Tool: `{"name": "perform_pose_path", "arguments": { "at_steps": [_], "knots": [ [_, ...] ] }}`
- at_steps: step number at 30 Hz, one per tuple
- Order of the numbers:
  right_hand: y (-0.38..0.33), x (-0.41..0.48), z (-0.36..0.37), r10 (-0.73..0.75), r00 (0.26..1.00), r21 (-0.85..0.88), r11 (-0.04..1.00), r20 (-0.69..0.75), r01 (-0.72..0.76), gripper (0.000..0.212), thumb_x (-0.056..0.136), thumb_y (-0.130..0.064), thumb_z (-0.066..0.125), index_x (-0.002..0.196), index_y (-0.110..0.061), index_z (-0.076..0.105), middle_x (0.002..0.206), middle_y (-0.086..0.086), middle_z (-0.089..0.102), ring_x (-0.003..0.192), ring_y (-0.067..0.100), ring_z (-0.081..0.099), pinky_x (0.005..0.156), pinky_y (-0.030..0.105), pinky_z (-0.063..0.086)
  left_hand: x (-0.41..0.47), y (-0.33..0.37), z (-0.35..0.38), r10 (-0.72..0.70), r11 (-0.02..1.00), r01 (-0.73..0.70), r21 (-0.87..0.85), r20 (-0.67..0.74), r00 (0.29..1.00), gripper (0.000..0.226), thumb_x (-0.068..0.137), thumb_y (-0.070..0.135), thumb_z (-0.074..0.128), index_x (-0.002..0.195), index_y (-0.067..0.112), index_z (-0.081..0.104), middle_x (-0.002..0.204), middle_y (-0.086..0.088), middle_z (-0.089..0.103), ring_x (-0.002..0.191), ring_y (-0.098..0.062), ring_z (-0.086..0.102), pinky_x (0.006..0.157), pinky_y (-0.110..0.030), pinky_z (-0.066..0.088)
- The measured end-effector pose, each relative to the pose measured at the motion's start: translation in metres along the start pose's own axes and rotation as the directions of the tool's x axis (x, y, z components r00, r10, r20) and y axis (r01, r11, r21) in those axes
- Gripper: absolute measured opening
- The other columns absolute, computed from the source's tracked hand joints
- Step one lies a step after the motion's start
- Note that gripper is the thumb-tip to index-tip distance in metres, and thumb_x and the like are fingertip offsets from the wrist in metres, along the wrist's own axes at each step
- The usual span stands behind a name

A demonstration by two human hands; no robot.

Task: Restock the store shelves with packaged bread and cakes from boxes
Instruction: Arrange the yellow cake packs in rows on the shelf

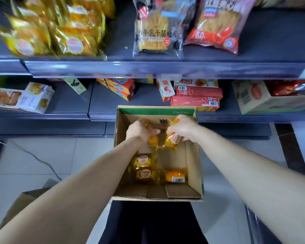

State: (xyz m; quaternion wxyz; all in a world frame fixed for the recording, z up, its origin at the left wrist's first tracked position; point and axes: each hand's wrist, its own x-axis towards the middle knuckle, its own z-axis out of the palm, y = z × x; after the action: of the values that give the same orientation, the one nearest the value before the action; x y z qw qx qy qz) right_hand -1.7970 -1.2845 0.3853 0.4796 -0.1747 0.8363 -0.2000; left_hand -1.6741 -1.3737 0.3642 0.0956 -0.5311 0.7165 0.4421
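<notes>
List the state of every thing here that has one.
Cardboard box: open, mostly empty.
Left hand: in the box, gripping a cake packet.
Right hand: in the box, gripping a second packet.
Loose packets: three lying on the box floor.
Yellow pile: stacked on the top shelf.
Bread bags: lying on the top shelf.

Retail shop aisle: dark grey-blue metal shelving (148, 69) with front price rails, stocked with shiny yellow cake packets (74, 43), clear plastic bread bags (153, 36), red cardboard snack boxes (197, 101). Open brown cardboard carton (192, 164) holding more packets; pale tiled floor (69, 150).

both arms outstretched, left hand (139, 129) gripping, right hand (182, 128) gripping
</notes>
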Motion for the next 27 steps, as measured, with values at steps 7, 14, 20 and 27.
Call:
{"name": "perform_pose_path", "arguments": {
  "at_steps": [7,14,20,27],
  "knots": [
    [-0.044,-0.076,-0.073,-0.142,0.981,0.193,0.967,-0.131,0.165,0.036,0.080,-0.024,0.072,0.109,-0.015,0.053,0.106,0.005,0.064,0.092,0.018,0.062,0.082,0.034,0.054,-0.051,0.057,-0.077,0.112,0.974,-0.054,-0.219,0.264,0.958,0.038,0.082,0.007,0.066,0.108,0.015,0.041,0.098,-0.011,0.055,0.075,-0.022,0.058,0.065,-0.033,0.051],
    [-0.100,-0.140,-0.134,-0.218,0.951,0.339,0.897,-0.217,0.283,0.055,0.077,-0.036,0.076,0.120,-0.007,0.059,0.113,0.002,0.064,0.105,0.016,0.057,0.099,0.034,0.044,-0.083,0.103,-0.161,0.235,0.903,-0.064,-0.424,0.363,0.902,0.050,0.079,-0.012,0.062,0.109,0.020,0.038,0.091,-0.010,0.059,0.068,-0.020,0.064,0.054,-0.027,0.054],
    [-0.150,-0.163,-0.162,-0.263,0.936,0.512,0.785,-0.234,0.349,0.011,0.085,-0.022,0.069,0.088,-0.016,0.060,0.085,0.004,0.068,0.080,0.016,0.063,0.071,0.029,0.051,-0.094,0.140,-0.214,0.351,0.842,-0.187,-0.506,0.251,0.902,0.062,0.081,-0.014,0.060,0.127,0.020,0.035,0.112,-0.005,0.055,0.094,-0.027,0.061,0.086,-0.041,0.052],
    [-0.203,-0.160,-0.168,-0.279,0.928,0.614,0.696,-0.246,0.372,0.007,0.088,-0.014,0.064,0.091,-0.015,0.058,0.090,0.007,0.066,0.082,0.018,0.063,0.069,0.033,0.054,-0.075,0.151,-0.272,0.315,0.784,-0.199,-0.588,0.100,0.944,0.072,0.080,-0.006,0.064,0.141,0.017,0.034,0.122,-0.013,0.061,0.108,-0.028,0.060,0.102,-0.046,0.045]
  ]
}}
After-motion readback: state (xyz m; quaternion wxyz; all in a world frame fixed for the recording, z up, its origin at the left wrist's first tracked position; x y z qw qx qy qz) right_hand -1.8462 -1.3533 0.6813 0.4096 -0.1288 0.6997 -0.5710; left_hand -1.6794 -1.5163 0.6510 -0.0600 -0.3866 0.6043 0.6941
